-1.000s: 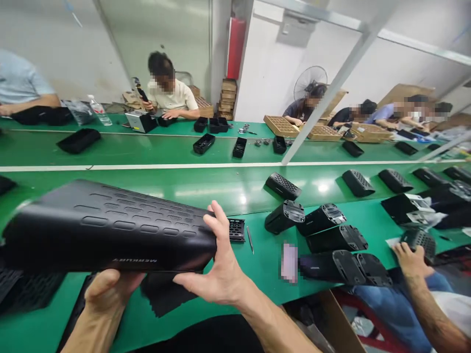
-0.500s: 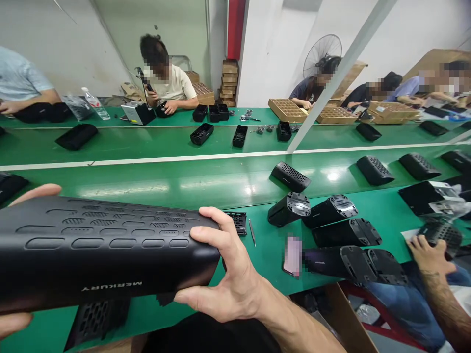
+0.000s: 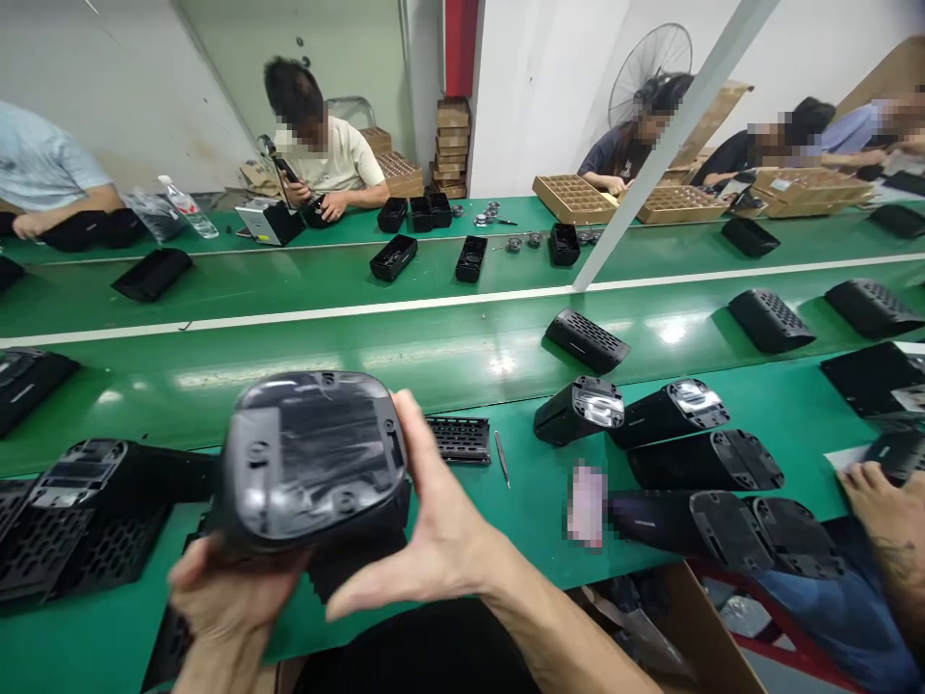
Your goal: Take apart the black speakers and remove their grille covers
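I hold a black speaker housing [image 3: 314,458] in front of me with its end cap turned toward the camera. My left hand [image 3: 224,598] cradles it from below with curled fingers. My right hand [image 3: 426,549] presses against its right side, thumb under and fingers spread along the edge. Beneath it lies a dark cloth on the green bench [image 3: 527,520]. A small black grille piece [image 3: 459,439] and a thin metal tool [image 3: 501,458] lie just right of my hands.
Several black housings [image 3: 694,463] lie to my right, with a co-worker's hand [image 3: 885,506] beyond them. More housings [image 3: 87,482] and grilles sit at my left. Across the conveyor [image 3: 361,357], several people work among black trays and brown cardboard trays [image 3: 574,198].
The housing was held sideways showing its long slotted face; now it is turned end-on toward the camera. My left hand moved under it. The view shifted slightly left.
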`<state>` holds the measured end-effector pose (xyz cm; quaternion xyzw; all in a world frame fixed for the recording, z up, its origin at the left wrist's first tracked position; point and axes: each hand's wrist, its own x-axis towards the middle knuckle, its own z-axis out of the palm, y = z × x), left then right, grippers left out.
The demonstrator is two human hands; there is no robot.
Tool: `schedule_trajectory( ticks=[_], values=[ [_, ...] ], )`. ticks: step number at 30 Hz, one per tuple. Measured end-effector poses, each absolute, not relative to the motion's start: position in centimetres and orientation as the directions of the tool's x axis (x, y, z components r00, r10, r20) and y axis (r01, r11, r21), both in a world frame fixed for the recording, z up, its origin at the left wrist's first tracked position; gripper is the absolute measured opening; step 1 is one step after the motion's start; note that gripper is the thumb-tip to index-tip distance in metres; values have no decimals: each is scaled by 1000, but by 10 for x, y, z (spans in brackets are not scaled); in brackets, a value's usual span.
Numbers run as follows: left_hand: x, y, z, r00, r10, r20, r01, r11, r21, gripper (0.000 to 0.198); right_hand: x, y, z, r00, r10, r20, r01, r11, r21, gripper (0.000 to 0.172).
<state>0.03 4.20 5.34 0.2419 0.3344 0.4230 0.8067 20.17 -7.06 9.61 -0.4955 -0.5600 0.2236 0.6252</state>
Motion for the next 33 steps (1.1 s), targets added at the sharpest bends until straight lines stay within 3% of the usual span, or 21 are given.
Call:
schedule_trajectory(
  ticks=[3, 6, 9, 11, 12, 14, 17, 20, 22, 24, 27, 33],
  values=[
    [16, 19, 9, 567, 741, -359, -505, 657, 560, 52, 191, -54, 73, 261, 829, 495, 402, 372, -836, 141],
    [15, 21, 4, 709, 610, -355, -324, 728, 605, 48, 202, -71, 74, 238, 861, 450, 495, 291, -819, 120],
    [8, 36, 32, 675, 708, -210, -311, 530, 789, 88, 230, -97, 78, 142, 943, 301, 771, 85, -632, 107],
    [10, 41, 50, 708, 691, -144, -171, 366, 915, 119, 246, -105, 72, 46, 978, 205, 868, 63, -493, 106],
    [14, 42, 54, 737, 657, -160, -61, 301, 952, 126, 251, -107, 69, 11, 985, 174, 892, 69, -446, 106],
    [22, 39, 53, 754, 625, -200, 79, 216, 973, 126, 257, -109, 62, -28, 990, 139, 914, 82, -398, 108],
    [27, 29, 40, 729, 667, -154, 40, 183, 982, 119, 266, -119, 56, -18, 992, 125, 899, 70, -432, 109],
    [21, 22, 31, 707, 700, -101, -36, 179, 983, 113, 281, -143, 44, 222, 969, 106, 762, -105, -639, 104],
    [15, 21, 30, 707, 704, -73, -73, 175, 982, 111, 286, -160, 30, 380, 925, -29, 502, -233, -833, 102],
    [12, 23, 33, 733, 676, -70, -73, 181, 981, 111, 284, -172, 15, 421, 888, -187, 211, -297, -931, 102],
    [10, 27, 37, 775, 623, -107, -22, 195, 981, 111, 269, -179, 2, 476, 848, -234, 10, -271, -962, 102],
    [15, 25, 34, 711, 699, -78, -29, 139, 990, 95, 247, -175, 9, 573, 788, -225, -134, -182, -974, 97]
  ],
)
